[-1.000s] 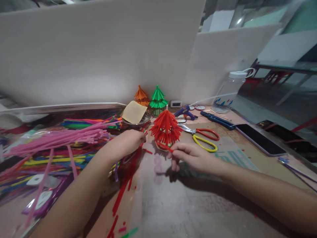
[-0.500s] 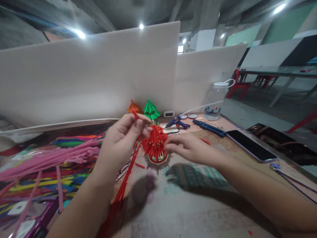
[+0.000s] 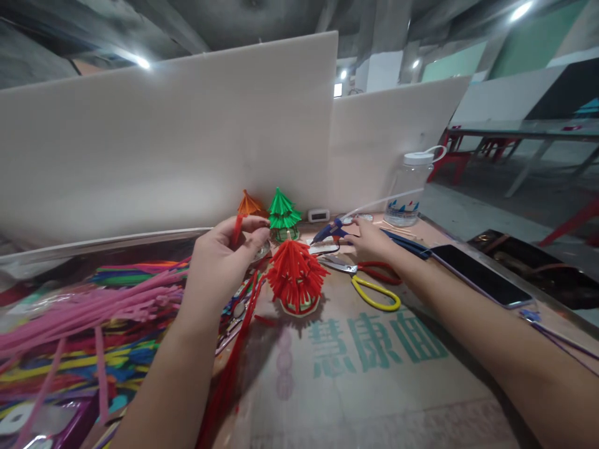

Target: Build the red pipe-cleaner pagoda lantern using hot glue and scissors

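My left hand is closed, pinching a short red pipe cleaner piece, left of a red tiered pipe-cleaner model. That model stands upright on the table with a pale base, touched by neither hand. Beyond it, my right hand has its fingers around the handle of a blue hot glue gun, which still rests on the table; the fingers partly hide the handle. A white glue stick sticks out of its back. Scissors with one yellow and one red handle lie below my right wrist.
Behind stand a green tiered model and an orange one. Pink and mixed pipe cleaners cover the left side. Rightward are a water bottle, a dark blue cutter and a phone. A white panel borders the back.
My right hand has left the red model and moved forward and right to the glue gun, uncovering the scissors. My left hand has drawn slightly left and down from the model, keeping the red piece.
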Demonstrator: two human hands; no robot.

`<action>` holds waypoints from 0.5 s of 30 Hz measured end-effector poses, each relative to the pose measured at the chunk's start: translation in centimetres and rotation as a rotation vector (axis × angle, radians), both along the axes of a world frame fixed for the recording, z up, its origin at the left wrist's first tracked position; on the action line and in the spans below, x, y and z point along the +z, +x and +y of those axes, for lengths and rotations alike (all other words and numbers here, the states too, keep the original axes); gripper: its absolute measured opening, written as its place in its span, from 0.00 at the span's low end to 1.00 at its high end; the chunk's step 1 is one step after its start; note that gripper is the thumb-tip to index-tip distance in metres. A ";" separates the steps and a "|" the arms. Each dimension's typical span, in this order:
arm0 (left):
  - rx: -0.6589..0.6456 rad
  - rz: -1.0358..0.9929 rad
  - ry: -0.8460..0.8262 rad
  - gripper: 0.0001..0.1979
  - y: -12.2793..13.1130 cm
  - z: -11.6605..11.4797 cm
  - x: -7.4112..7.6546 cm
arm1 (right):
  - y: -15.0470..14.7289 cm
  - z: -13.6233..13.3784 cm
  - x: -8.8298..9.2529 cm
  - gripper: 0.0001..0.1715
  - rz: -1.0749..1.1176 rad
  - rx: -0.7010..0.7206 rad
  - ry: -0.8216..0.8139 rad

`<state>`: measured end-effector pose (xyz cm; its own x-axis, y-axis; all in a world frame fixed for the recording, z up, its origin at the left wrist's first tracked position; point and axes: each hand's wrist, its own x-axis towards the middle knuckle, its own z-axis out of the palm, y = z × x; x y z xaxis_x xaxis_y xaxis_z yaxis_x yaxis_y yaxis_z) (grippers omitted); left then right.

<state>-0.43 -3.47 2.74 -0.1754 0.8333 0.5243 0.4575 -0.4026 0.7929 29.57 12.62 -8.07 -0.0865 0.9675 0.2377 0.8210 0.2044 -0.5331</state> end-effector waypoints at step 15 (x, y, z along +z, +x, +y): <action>-0.191 0.082 0.031 0.05 -1.1 1.8 -0.8 | -2.7 0.3 0.0 0.20 -0.023 -0.033 -0.083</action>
